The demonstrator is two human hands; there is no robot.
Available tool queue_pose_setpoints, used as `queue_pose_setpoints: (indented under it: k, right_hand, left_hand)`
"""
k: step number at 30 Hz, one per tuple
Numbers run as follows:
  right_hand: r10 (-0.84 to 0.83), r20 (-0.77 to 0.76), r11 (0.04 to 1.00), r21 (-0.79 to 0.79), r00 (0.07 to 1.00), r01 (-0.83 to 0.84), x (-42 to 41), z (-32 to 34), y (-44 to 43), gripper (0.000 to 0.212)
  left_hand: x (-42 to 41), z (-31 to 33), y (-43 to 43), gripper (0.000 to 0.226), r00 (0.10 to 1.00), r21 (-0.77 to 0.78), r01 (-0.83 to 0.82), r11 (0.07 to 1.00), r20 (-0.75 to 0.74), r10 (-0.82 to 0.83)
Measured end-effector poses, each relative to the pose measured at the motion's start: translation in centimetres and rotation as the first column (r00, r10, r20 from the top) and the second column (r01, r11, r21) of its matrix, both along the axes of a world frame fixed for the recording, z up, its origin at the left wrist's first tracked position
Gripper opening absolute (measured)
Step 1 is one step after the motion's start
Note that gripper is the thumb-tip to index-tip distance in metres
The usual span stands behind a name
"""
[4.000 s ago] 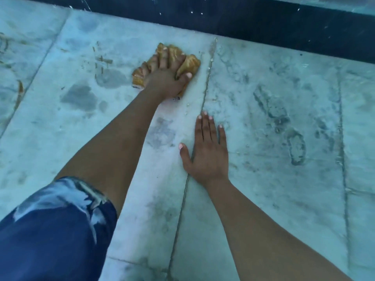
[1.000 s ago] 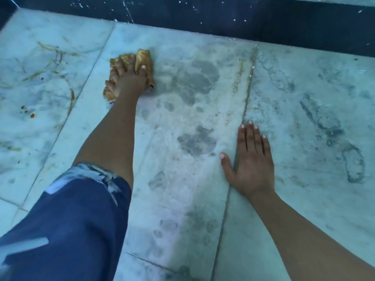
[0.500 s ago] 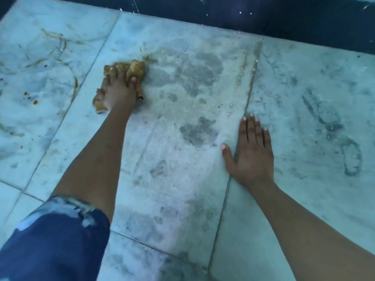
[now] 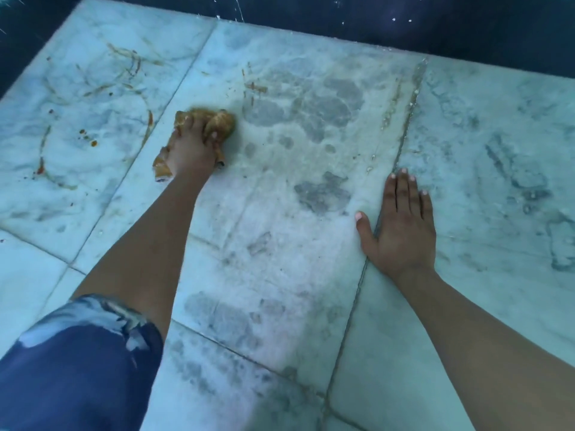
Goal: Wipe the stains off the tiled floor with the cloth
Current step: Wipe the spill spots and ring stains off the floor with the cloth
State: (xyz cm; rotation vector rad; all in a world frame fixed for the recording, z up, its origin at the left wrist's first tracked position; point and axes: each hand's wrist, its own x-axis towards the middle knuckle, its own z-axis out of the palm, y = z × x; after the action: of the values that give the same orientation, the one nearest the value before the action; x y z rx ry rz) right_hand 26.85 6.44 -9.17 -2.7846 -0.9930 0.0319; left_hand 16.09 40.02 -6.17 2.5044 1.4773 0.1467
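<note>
My left hand (image 4: pixel 191 150) presses a crumpled orange-brown cloth (image 4: pixel 221 122) onto the pale marble tiled floor (image 4: pixel 280 244), near the left edge of the middle tile. The cloth bulges out beyond the fingers and behind the wrist. My right hand (image 4: pixel 401 225) lies flat and spread on the floor across a grout line, holding nothing. Brown streaks and spots (image 4: pixel 90 140) mark the left tile. Grey smudges (image 4: pixel 323 192) and footprint-like marks (image 4: pixel 311 110) cover the middle tile, and dark prints (image 4: pixel 525 181) the right one.
A dark blue wall base (image 4: pixel 404 23) runs along the far edge of the tiles. My blue patterned sleeve (image 4: pixel 77 362) fills the lower left corner. A dirty grout line (image 4: pixel 407 116) carries brown residue between the middle and right tiles.
My left hand has slid the cloth from near the right grout line to the left side of the middle tile, then nearer. My right hand has stayed planted.
</note>
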Motion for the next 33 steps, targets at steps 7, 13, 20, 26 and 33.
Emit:
queue_pose_setpoints:
  k: [7, 13, 20, 26, 33]
  right_hand:
    - [0.003, -0.010, 1.000, 0.005, 1.000, -0.003, 0.0, 0.1, -0.1, 0.084]
    - [0.009, -0.027, 0.999, -0.048, 1.000, -0.010, -0.3, 0.5, -0.4, 0.086]
    - [0.053, -0.163, 0.994, -0.086, 0.985, -0.067, -6.8, 1.3, 0.2, 0.083]
    - [0.230, -0.351, 0.966, -0.030, 0.908, -0.256, -10.5, 3.8, 2.3, 0.069]
    - [0.469, -0.227, 0.882, 0.086, 0.853, -0.463, -14.0, 13.7, 8.6, 0.059]
  left_hand:
    - [-6.2, 0.1, -11.3, 0.042, 0.981, 0.029, 0.194, 0.981, 0.000, -0.194]
    - [-5.8, 0.5, -6.2, 0.038, 0.987, 0.013, 0.154, 0.988, -0.047, -0.154]
    - [-12.4, 2.0, -10.8, 0.032, 0.991, 0.071, 0.044, 0.996, -0.128, -0.035]
    - [-14.0, 4.9, -13.6, 0.032, 0.654, -0.652, 0.079, 0.754, 0.605, 0.455]
    - [-22.5, 13.4, -12.6, 0.046, 0.122, -0.786, 0.491, 0.376, 0.489, 0.864]
